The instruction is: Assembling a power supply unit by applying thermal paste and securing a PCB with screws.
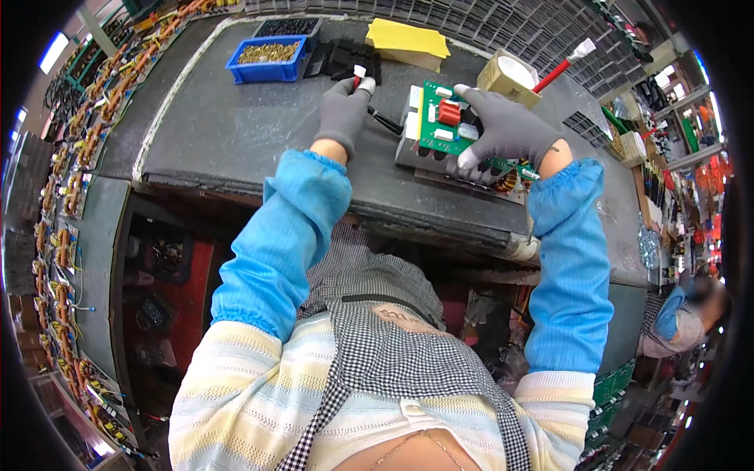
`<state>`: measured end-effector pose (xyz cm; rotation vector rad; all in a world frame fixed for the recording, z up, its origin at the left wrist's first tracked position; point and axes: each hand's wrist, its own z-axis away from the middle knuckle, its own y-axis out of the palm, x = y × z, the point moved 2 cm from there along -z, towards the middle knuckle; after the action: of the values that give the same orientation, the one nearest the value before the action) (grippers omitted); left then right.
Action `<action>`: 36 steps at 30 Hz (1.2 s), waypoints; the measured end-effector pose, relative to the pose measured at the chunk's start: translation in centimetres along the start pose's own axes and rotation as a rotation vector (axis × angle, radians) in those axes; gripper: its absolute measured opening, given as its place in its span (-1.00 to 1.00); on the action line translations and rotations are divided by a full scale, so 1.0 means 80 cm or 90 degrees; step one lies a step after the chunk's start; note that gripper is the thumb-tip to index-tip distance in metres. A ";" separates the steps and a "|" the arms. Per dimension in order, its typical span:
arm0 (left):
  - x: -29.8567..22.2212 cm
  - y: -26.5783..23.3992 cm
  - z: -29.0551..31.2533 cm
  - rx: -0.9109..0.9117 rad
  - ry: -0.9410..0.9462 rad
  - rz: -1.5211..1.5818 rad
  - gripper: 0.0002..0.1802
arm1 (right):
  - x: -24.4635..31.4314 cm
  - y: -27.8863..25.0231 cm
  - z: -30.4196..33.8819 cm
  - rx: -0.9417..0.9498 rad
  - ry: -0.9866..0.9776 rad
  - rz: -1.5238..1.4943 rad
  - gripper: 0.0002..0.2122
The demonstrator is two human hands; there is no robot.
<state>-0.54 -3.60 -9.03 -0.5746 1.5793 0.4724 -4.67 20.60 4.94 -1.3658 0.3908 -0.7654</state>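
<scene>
A green circuit board with a red block and several white parts sits on a grey metal housing on the bench. My right hand, in a grey glove with pale fingertips, closes over the board's right side, thumb at the near edge and fingers at the far edge. Left of the board, my left hand, gloved alike, pinches a small white-and-red cable end. Black cable runs from beside that hand toward the housing. A copper-wound coil shows under my right wrist.
On the bench's far side stand a blue bin of small brass-coloured parts, black plastic pieces, and a yellow stack. A cardboard box holds a white roll beside a red-handled brush. Another person is at far right.
</scene>
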 end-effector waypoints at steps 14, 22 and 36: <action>-0.095 0.012 0.038 0.209 0.102 0.077 -0.61 | -0.009 0.004 0.002 0.004 0.026 0.052 0.14; -0.126 0.024 0.036 0.366 0.283 -0.439 -0.53 | -0.006 0.004 0.002 0.011 0.023 0.062 0.14; -0.128 0.043 0.016 0.468 0.293 -0.574 -0.58 | -0.013 0.010 -0.002 -0.010 0.003 0.077 0.14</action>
<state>-1.19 0.72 0.96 -0.7601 1.5779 -0.9387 -5.30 21.17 3.95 -1.3427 0.4798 -0.6668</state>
